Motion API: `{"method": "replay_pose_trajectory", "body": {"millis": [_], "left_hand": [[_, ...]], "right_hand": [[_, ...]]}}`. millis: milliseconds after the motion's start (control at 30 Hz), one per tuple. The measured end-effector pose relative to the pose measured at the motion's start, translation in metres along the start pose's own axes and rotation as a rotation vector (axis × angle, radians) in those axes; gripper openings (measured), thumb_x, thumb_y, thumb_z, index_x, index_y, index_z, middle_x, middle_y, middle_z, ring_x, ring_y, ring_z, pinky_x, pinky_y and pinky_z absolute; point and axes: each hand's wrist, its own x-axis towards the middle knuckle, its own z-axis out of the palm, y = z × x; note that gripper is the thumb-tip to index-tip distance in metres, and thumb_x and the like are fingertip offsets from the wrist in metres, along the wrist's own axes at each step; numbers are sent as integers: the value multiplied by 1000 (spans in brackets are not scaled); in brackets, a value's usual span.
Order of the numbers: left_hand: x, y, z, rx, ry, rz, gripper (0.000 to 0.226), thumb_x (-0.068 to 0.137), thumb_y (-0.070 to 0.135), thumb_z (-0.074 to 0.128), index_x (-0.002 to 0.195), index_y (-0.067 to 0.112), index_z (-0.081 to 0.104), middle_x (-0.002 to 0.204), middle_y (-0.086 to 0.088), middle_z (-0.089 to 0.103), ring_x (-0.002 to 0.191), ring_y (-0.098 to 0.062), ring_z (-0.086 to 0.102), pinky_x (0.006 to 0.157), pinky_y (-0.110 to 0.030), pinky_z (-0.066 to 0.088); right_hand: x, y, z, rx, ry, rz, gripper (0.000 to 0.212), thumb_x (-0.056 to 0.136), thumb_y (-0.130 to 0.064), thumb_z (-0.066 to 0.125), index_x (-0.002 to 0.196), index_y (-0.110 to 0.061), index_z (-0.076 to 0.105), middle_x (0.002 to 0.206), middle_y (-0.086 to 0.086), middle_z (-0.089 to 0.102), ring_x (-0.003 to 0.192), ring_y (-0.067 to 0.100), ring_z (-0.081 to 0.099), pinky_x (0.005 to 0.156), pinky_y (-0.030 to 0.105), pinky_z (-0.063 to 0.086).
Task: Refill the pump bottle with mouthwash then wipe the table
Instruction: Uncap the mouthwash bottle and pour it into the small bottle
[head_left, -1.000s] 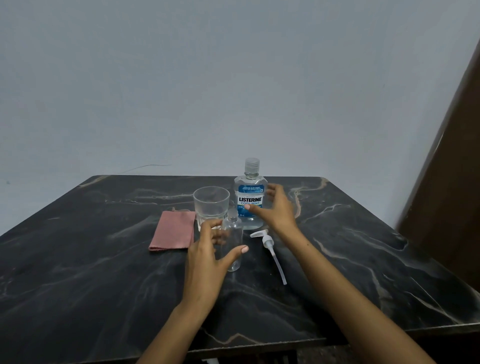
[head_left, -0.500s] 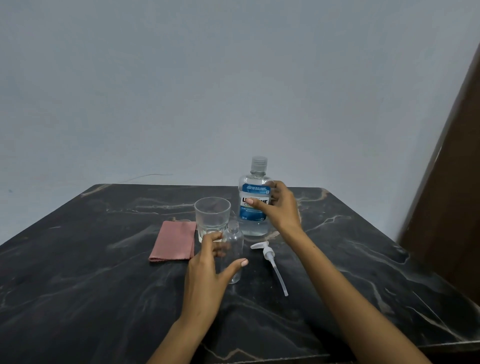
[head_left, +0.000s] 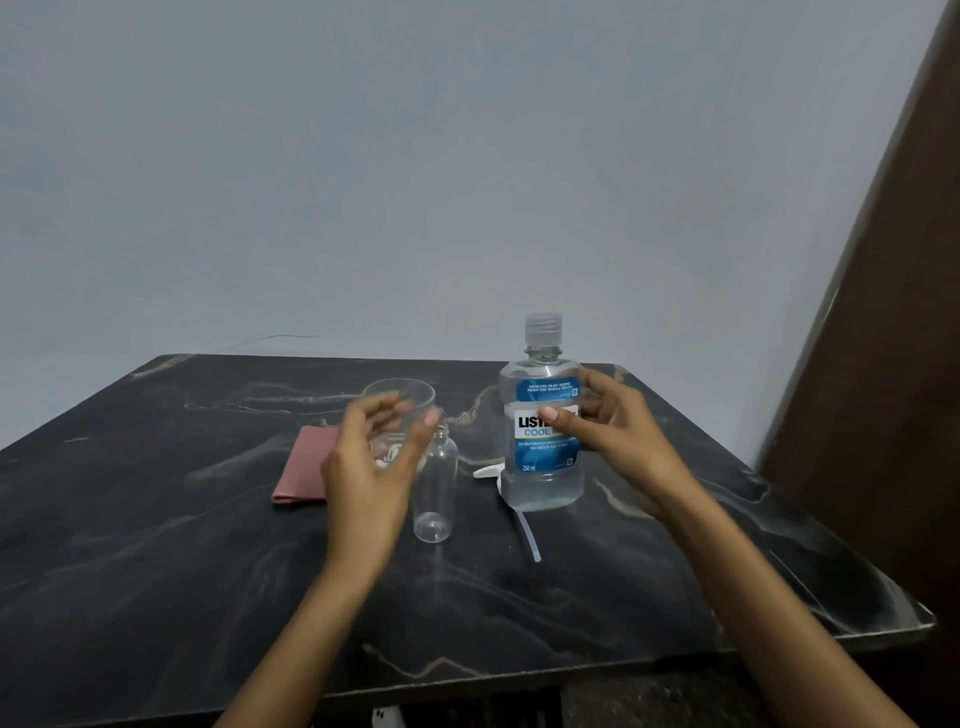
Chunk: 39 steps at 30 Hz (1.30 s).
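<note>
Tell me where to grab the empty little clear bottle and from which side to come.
Grip the small clear bottle round its straight middle, coming from its left, where the left hand already hovers open. It stands upright with an open narrow neck, and the mouthwash bottle crowds its right.

Right hand (head_left: 618, 441) curled in a grip, left hand (head_left: 371, 462) open with loose fingers (head_left: 382, 415)

One table (head_left: 156, 545) carries everything. There are two bottles: one mouthwash bottle (head_left: 543, 441) and one small clear pump bottle (head_left: 435, 499). There is one pump head (head_left: 524, 535), one clear glass (head_left: 400, 397), one pink cloth (head_left: 304, 467), and two hands: left hand (head_left: 371, 467), right hand (head_left: 618, 441).
</note>
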Motion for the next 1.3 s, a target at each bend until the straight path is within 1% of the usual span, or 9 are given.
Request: {"method": "replay_pose_trajectory", "body": {"millis": [267, 400, 533, 633, 733, 833, 933, 1133, 1300], "left_hand": [[41, 57, 31, -142, -461, -16, 49, 80, 39, 61, 126, 23, 54, 117, 4, 66, 108, -1, 61, 89, -16, 50], [50, 61, 39, -242, -587, -52, 35, 85, 15, 62, 121, 12, 60, 112, -5, 70, 105, -13, 65, 89, -26, 53], [49, 59, 42, -264, -430, -43, 24, 73, 16, 74, 96, 11, 72, 93, -1, 75, 89, -13, 70, 75, -22, 56], [45, 59, 43, -178, -271, -34, 37, 55, 31, 82, 87, 13, 74, 84, -2, 75, 81, -15, 71, 71, -24, 57], [42, 62, 39, -76, -298, -9, 49, 55, 41, 79, 97, 18, 71, 89, 5, 70, 85, -9, 68, 74, -19, 56], [42, 65, 33, -135, -401, -41, 43, 66, 29, 77, 107, 18, 69, 102, 1, 72, 96, -9, 68, 83, -22, 55], [40, 66, 29, -131, -287, -21, 35, 68, 18, 78, 102, 16, 70, 97, -3, 73, 92, -12, 69, 83, -26, 56], [42, 68, 31, -232, -420, -83, 48, 71, 10, 76, 116, 11, 62, 104, -8, 72, 95, -15, 69, 82, -25, 56], [41, 71, 31, -356, -186, -75, 50, 58, 21, 82, 103, 8, 66, 92, -4, 75, 87, -14, 71, 71, -17, 54]], "right_hand": [[-12, -4, -2, 6, -134, 20, 47, 77, -14, 71, 122, -14, 57, 109, 5, 73, 101, 17, 69, 75, 22, 56], [-14, -3, 2, -12, -162, 0, 47, 74, -18, 72, 119, -17, 59, 111, 2, 72, 104, 17, 68, 79, 23, 56], [-18, 0, 6, -57, -111, -33, 49, 70, -25, 75, 116, -18, 60, 106, 3, 73, 100, 18, 70, 80, 26, 57], [-21, 3, 13, -173, -38, -89, 52, 69, -29, 77, 115, -16, 59, 103, 3, 74, 95, 15, 71, 83, 32, 58], [-22, 3, 17, -222, 13, -132, 52, 67, -36, 77, 114, -20, 60, 102, 0, 74, 94, 11, 71, 86, 35, 57], [-22, 2, 17, -194, 44, -131, 53, 67, -36, 77, 115, -20, 60, 101, 0, 75, 94, 12, 71, 87, 39, 57], [-23, 0, 17, -227, 64, -144, 57, 65, -39, 77, 117, -20, 59, 102, -1, 74, 95, 12, 70, 87, 42, 57], [-25, -2, 23, -266, 58, -156, 57, 66, -38, 77, 117, -19, 60, 104, -1, 74, 96, 9, 70, 86, 37, 58], [-26, 1, 22, -292, 71, -160, 51, 70, -25, 80, 116, -17, 60, 103, -1, 73, 95, 8, 69, 85, 32, 58]]}}
